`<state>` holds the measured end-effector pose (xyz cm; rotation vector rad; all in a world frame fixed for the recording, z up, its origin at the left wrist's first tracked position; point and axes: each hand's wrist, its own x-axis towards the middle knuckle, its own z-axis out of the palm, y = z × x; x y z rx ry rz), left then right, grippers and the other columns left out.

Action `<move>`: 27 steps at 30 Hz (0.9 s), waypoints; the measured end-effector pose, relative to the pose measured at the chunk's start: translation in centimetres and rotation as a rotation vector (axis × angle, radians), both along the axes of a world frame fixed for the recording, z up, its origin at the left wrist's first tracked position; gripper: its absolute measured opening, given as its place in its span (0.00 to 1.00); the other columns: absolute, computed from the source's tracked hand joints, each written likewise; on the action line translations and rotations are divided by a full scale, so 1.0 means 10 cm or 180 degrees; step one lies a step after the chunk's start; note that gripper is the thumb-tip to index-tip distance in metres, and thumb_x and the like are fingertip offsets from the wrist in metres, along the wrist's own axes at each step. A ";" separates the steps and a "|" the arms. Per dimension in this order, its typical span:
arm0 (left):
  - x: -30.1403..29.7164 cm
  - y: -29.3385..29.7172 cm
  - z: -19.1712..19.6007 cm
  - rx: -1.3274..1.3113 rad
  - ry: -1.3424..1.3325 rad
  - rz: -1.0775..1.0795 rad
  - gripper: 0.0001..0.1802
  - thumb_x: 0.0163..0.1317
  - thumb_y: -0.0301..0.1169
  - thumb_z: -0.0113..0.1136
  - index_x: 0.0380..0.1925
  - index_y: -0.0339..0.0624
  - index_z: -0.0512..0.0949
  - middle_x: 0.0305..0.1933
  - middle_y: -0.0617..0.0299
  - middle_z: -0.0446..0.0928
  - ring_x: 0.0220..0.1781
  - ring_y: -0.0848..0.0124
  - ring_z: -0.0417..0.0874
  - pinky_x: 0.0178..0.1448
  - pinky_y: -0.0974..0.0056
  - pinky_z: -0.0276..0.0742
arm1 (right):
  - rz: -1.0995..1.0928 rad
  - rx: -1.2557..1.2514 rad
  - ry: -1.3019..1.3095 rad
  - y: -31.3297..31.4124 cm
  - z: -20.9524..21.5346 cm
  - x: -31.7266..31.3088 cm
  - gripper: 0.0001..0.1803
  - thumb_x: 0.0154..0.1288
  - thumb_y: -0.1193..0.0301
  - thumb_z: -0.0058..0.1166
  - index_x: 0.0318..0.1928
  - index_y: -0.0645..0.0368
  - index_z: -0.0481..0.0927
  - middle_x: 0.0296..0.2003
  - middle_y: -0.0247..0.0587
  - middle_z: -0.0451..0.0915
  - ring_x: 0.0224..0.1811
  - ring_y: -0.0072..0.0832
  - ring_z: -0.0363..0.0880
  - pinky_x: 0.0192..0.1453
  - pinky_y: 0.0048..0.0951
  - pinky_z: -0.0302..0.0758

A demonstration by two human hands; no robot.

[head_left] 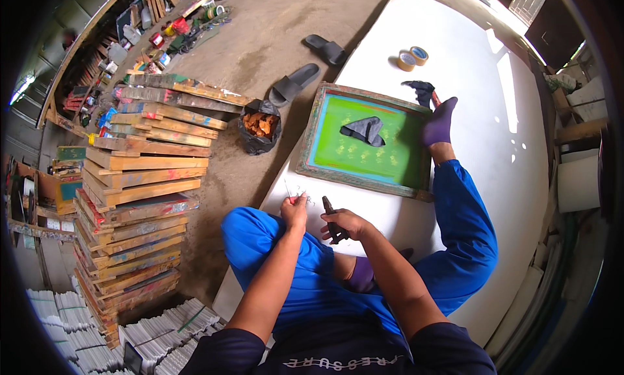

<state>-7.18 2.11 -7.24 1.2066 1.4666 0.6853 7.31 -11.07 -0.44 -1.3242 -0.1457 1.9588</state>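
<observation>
My left hand [294, 211] is closed above my bent knee, pinching a thin, pale, rod-like piece [288, 188] whose kind is too small to make out. Just to its right, my right hand [349, 224] wraps around a dark, pliers-like tool [333, 225] that points away from me. Small dark bits [309, 197] lie scattered on the white surface beyond my hands. Farther off rests a wooden-framed printing screen [312, 138] with green mesh. A crumpled dark grey cloth [365, 130] lies on the mesh. Neither hand touches the frame.
Stacked wooden frames [149, 170] rise at the left, beside a black bag [261, 129] of orange-brown material. Dark slides [294, 84] lie on the floor. Two tape rolls [407, 60] and a black cloth-like item [421, 91] sit on the white surface [494, 141]. Paper bundles [162, 333] fill the lower left.
</observation>
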 end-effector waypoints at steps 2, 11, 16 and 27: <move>0.09 -0.05 0.20 -0.0253 -0.0019 -0.0079 0.14 0.66 0.37 0.70 0.34 0.40 0.76 0.27 0.64 0.76 0.13 0.77 0.67 0.15 0.67 0.60 | -0.0261 -0.0094 -0.0058 -0.13 -0.04 0.09 0.31 0.73 0.57 0.59 0.67 0.63 0.68 0.51 0.60 0.81 0.43 0.49 0.88 0.39 0.51 0.88; 0.20 -0.14 0.14 0.0139 0.0092 -0.1081 0.15 0.66 0.39 0.70 0.32 0.39 0.78 0.25 0.66 0.77 0.14 0.78 0.69 0.17 0.67 0.65 | -0.1009 -0.0379 -0.0580 -0.40 0.04 0.50 0.24 0.74 0.61 0.55 0.57 0.70 0.70 0.41 0.58 0.81 0.37 0.51 0.88 0.33 0.53 0.86; 0.27 -0.19 0.13 0.0289 0.0261 -0.1344 0.17 0.64 0.41 0.70 0.30 0.38 0.80 0.23 0.65 0.78 0.19 0.76 0.74 0.24 0.65 0.70 | -0.1130 -0.0465 -0.0765 -0.39 0.01 0.63 0.23 0.73 0.62 0.56 0.55 0.70 0.72 0.41 0.60 0.81 0.35 0.52 0.88 0.31 0.52 0.86; 0.29 -0.19 0.23 0.0008 0.0131 -0.1315 0.18 0.63 0.40 0.70 0.27 0.36 0.79 0.23 0.61 0.80 0.26 0.70 0.79 0.36 0.60 0.75 | -0.0979 -0.0659 -0.0985 -0.28 -0.06 0.65 0.20 0.72 0.66 0.55 0.54 0.71 0.73 0.34 0.56 0.80 0.27 0.46 0.86 0.24 0.50 0.82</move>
